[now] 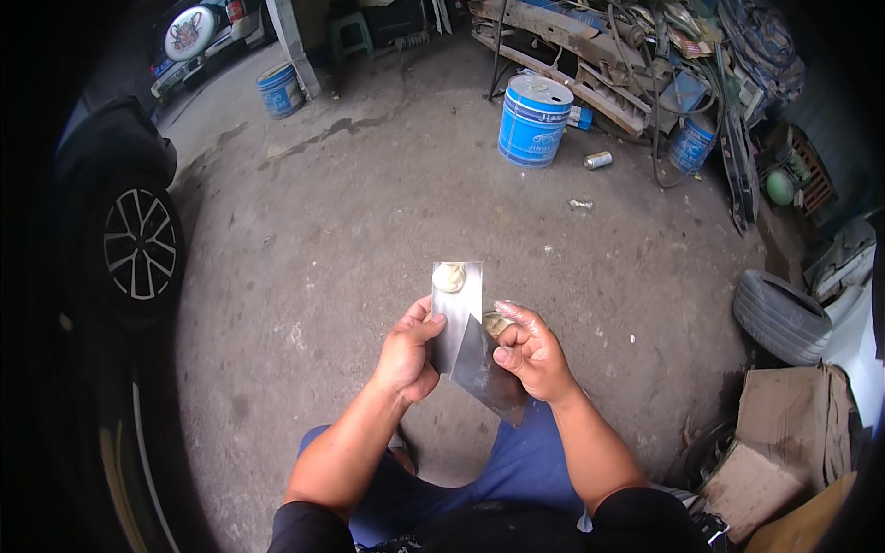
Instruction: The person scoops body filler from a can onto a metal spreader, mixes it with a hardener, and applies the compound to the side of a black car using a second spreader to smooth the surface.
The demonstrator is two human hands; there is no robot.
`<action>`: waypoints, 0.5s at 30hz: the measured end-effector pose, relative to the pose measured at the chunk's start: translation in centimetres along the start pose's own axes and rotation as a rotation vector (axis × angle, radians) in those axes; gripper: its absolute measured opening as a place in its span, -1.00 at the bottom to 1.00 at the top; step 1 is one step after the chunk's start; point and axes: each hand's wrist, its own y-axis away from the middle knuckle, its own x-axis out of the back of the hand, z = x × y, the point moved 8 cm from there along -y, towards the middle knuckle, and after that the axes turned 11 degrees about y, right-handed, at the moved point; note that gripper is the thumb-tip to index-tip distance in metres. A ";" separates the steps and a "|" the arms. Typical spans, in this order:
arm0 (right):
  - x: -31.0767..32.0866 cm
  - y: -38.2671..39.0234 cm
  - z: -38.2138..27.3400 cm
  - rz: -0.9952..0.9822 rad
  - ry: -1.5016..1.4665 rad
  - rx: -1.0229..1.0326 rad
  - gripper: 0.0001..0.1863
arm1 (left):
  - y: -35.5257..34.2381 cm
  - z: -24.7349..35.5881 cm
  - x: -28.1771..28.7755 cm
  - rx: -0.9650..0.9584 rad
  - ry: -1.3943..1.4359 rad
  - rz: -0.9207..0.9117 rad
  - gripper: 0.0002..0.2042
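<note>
My left hand grips a shiny rectangular metal plate, which carries a dollop of cream-coloured paste near its top end. A darker metal scraper overlaps its lower right edge, slanting down to the right, with my right hand closed on it, fingers curled and whitish residue on a fingertip. Behind the right fingers a small round container is partly visible; I cannot tell what supports it.
A black car stands on the left. Ahead are blue buckets, a small can and piled metal parts. A tyre and cardboard boxes lie at the right. A parked vehicle is at the back left.
</note>
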 end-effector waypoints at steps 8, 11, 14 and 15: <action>5.9 -3.3 1.6 0.287 0.166 -0.090 -0.36 | 1.1 1.5 -2.3 -0.131 -0.065 -0.132 -0.66; 6.0 -2.1 -0.9 0.384 0.108 0.017 -0.36 | 0.9 1.5 -0.8 -0.157 -0.049 -0.010 -0.69; 3.9 -0.9 -4.5 0.410 0.204 0.292 -0.34 | 0.7 0.8 0.4 -0.183 0.011 0.097 -0.71; 3.2 -0.6 -4.4 0.389 0.233 0.386 -0.35 | 0.8 0.5 0.4 -0.191 0.042 0.121 -0.72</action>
